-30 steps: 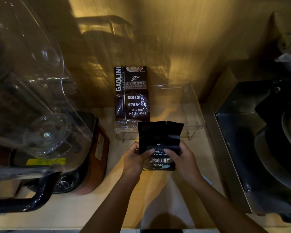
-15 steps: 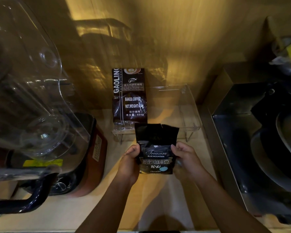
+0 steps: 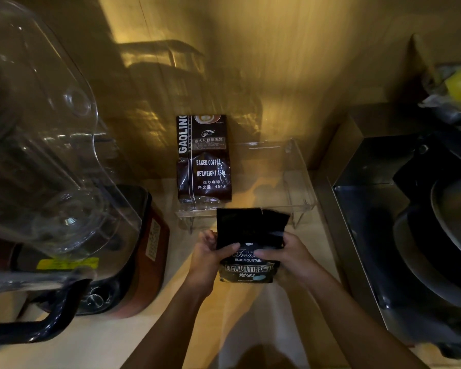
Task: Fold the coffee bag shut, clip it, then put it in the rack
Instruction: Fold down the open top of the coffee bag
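A small black coffee bag (image 3: 250,227) labelled "Blue Mountain" stands upright on the counter, just in front of the clear rack (image 3: 301,179). My left hand (image 3: 208,257) grips its left side with the thumb across the front. My right hand (image 3: 290,254) grips its right side, thumb also on the front. The bag's top flap stands up unfolded, with a split near its right corner. No clip is in view.
A larger dark "Gaoling" coffee bag (image 3: 204,158) stands in the left half of the rack. A blender with a clear jug (image 3: 45,161) fills the left side. A steel sink unit (image 3: 399,209) holding dark cookware lies to the right. A wood-toned wall rises behind.
Both thumbs have slid from the bag's sides onto its front. The top flap has shifted and shows a split again, as it did one second ago.
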Motion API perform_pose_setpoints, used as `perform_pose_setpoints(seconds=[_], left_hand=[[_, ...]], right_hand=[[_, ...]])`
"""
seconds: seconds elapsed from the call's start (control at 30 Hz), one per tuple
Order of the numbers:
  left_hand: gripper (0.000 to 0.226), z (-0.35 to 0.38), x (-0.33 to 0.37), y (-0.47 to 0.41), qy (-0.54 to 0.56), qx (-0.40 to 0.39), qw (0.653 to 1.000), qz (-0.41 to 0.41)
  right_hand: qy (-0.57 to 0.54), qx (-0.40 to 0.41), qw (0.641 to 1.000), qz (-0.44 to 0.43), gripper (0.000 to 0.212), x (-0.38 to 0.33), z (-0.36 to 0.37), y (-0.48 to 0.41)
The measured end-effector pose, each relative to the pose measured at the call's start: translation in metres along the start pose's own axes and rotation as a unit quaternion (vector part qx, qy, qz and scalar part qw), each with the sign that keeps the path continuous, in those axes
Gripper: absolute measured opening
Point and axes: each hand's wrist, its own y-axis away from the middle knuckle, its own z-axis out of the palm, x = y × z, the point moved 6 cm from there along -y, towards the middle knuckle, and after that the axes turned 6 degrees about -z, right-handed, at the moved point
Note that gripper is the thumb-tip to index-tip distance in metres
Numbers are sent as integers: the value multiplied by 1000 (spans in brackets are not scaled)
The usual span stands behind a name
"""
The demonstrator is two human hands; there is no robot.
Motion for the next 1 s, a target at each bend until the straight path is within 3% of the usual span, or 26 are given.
perform_pose_setpoints(seconds=[0.17, 0.37, 0.5, 0.67, 0.77, 1.0], left_hand=[[38, 10, 5, 3, -120, -124, 985, -3], [37, 16, 14, 7, -156, -152, 975, 49], [29, 17, 12, 9, -149, -106, 980, 83], [8, 15, 5, 14, -89, -80, 993, 8], [19, 12, -2, 16, -59, -36, 997, -35], [20, 12, -9, 25, -43, 34, 997, -51]], right_hand=[[71, -1, 997, -5, 33, 5, 7, -1], [119, -40, 988, -92, 35, -7, 10, 4], [114, -6, 985, -133, 26, -8, 9, 3], [66, 50, 994, -68, 18, 7, 6, 5], [69, 76, 993, -62, 16, 13, 5, 8], [40, 125, 991, -13, 21, 11, 8, 17]])
